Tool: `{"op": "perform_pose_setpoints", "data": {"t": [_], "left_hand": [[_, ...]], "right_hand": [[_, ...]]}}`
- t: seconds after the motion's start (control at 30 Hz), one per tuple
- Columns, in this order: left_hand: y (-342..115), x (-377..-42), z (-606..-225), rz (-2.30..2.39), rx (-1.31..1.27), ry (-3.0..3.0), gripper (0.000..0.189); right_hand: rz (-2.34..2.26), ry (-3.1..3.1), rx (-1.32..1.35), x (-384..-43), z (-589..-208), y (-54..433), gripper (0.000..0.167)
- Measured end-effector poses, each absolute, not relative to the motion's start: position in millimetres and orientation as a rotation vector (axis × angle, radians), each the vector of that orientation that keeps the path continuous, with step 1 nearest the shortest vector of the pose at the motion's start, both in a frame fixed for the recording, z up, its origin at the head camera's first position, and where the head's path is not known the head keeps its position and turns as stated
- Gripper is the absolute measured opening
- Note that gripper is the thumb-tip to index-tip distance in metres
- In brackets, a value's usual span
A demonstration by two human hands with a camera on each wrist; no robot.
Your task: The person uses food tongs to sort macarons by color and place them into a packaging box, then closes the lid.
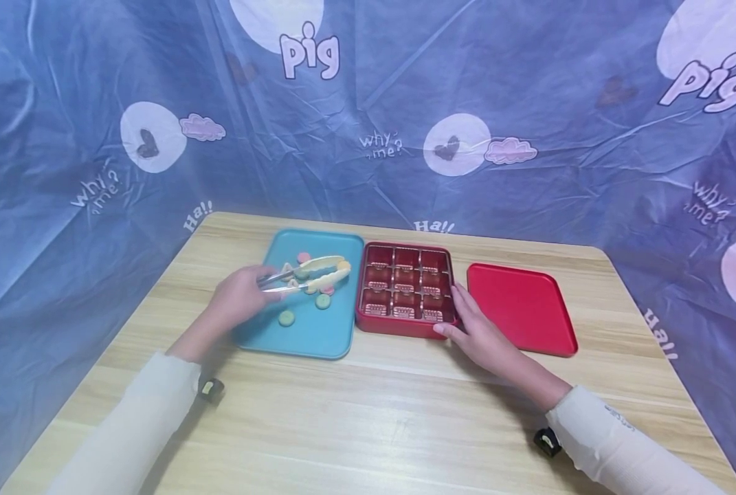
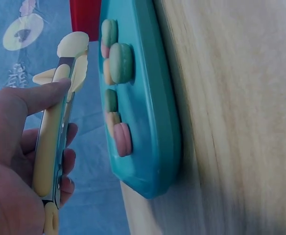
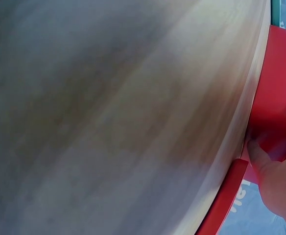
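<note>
My left hand [image 1: 240, 297] grips a pair of tongs [image 2: 52, 137] with metal arms and cream tips above a blue tray [image 1: 318, 344]. An orange macaron [image 1: 343, 265] shows at the tips in the head view; whether they pinch it, I cannot tell. Green, pink and pale macarons lie on the tray, among them a green macaron [image 2: 121, 63] and a pink macaron [image 2: 122, 139]. My right hand [image 1: 482, 337] holds the near right corner of a red box [image 1: 398, 326], thumb on its front wall, fingers along its right side. A clear divider [image 1: 405, 280] with several compartments sits inside.
A red lid [image 1: 522, 306] lies flat to the right of the box. Box and tray stand side by side on the wooden table [image 1: 398, 419]. A blue printed cloth [image 1: 368, 89] hangs behind the table.
</note>
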State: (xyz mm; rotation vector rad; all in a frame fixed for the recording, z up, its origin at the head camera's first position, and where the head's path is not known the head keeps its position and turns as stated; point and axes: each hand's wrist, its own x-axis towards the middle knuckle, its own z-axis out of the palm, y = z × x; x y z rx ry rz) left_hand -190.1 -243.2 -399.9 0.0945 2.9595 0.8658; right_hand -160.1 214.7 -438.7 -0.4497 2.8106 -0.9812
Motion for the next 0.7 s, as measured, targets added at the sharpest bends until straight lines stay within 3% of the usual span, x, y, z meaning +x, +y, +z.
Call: {"op": "perform_pose_setpoints", "data": {"t": [0.33, 0.7], "left_hand": [[-233.0, -168.4, -384.7, 0.915, 0.118, 2.924, 0.068], [-213.3, -152.5, -372.6, 0.857, 0.234, 2.932, 0.059]], "right_hand": [[-0.985, 2.802, -0.425, -162.3, -438.7, 215.3, 0.105], [-0.984, 2.8, -0.438, -161.6, -438.2, 214.3, 0.105]]}}
